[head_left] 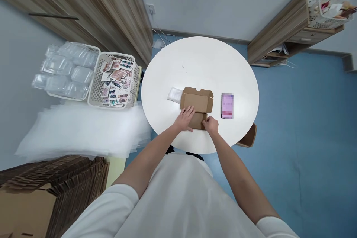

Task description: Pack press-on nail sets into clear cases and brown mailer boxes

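Observation:
A brown cardboard box (196, 100) lies on the white round table (200, 63), its lid folded back away from me. My left hand (185, 118) rests with spread fingers on the box's left side, near the fold between lid and base. At the right side of the base, my right hand (211, 124) pinches the cardboard wall between thumb and fingers. Just left of the lid is a small white wrapped packet (174, 95), touching or close to the box. To the right lies a phone (227, 106) with a blurred pink screen.
On the left stand a white basket (93, 98) of printed cards and a basket of clear plastic cases (65, 67). White foam sheets (83, 130) and stacked flat cardboard (75, 182) lie nearer me. An open brown bin (248, 136) sits below the table's right edge.

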Motion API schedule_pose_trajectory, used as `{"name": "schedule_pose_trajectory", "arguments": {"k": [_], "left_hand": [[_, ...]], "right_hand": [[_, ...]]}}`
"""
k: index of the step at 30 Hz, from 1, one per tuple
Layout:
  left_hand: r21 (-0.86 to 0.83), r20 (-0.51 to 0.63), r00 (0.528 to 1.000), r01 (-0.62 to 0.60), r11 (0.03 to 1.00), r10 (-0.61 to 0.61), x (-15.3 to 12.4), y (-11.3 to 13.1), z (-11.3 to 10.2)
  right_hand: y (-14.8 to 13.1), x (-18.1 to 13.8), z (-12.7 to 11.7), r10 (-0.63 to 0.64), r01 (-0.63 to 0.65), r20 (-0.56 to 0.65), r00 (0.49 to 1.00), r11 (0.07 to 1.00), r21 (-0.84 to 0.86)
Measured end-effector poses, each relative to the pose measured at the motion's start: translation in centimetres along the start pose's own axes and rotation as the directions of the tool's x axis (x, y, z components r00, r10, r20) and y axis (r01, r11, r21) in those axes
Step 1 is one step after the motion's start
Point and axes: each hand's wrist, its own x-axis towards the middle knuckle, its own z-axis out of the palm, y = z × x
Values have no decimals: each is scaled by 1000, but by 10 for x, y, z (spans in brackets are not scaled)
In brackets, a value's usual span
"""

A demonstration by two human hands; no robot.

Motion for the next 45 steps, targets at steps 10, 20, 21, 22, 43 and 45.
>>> {"name": "schedule_pose_trajectory", "arguments": {"k": [10, 20, 21, 22, 43, 45], "left_hand": [[11, 17, 1000, 17, 1000, -18, -2, 1, 2], [-9, -109, 994, -31, 999, 30, -43, 0, 2], [-27, -143, 990, -14, 1000, 10, -52, -1, 2], [-58, -184, 982, 39, 998, -50, -60, -3, 2], [-854, 13, 901, 235, 465, -433, 7, -6, 1], [-842, 30, 886, 272, 466, -463, 3, -7, 2]], "right_hand": [[2, 3, 4, -21, 21, 9, 1000, 1000, 3], [4, 2, 4, -30, 30, 10, 999, 999, 13], [4, 2, 4, -34, 34, 13, 999, 999, 15], [5, 1, 4, -40, 39, 15, 999, 999, 20], [21, -2, -23, -72, 70, 2, 997, 985, 160], [22, -7, -22, -68, 71, -25, 997, 981, 182]]}}
